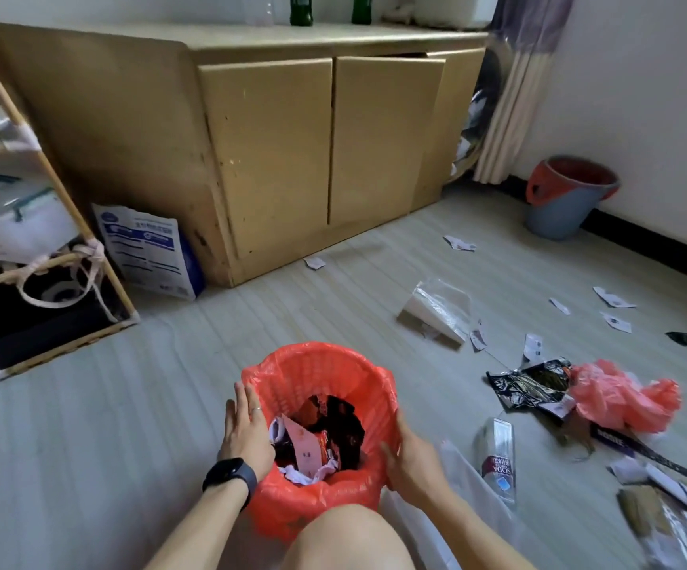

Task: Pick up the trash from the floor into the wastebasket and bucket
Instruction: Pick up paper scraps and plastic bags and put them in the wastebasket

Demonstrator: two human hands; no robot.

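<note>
Bottom centre of the frame: round wastebasket lined with a red plastic bag [313, 352], standing on the pale floor, already part-filled with black wrappers, white paper and a pink card. Flanked by both hands. Left hand [247, 429], dark watch on the wrist, laid flat against the left rim, fingers straight. Right hand [411, 454] pressed to the right wall, fingers near straight; nothing pinched in either. Reads as steadying or shifting the basket between pickups, not dropping anything in.

Just right of the basket, lying flat: clear plastic soda bottle with a red-and-white label [496, 458], the nearest loose item. Further right: black foil wrapper [526, 386] touching a crumpled red plastic bag [621, 399]. Mid-right: clear plastic bag [440, 308] and scattered white paper scraps [459, 243]. Upper right, against the wall and well apart: blue-grey bucket with a red rim [559, 211].

Next move probably calls for freeing the right hand, reaching right for the bottle and closing round its body.
</note>
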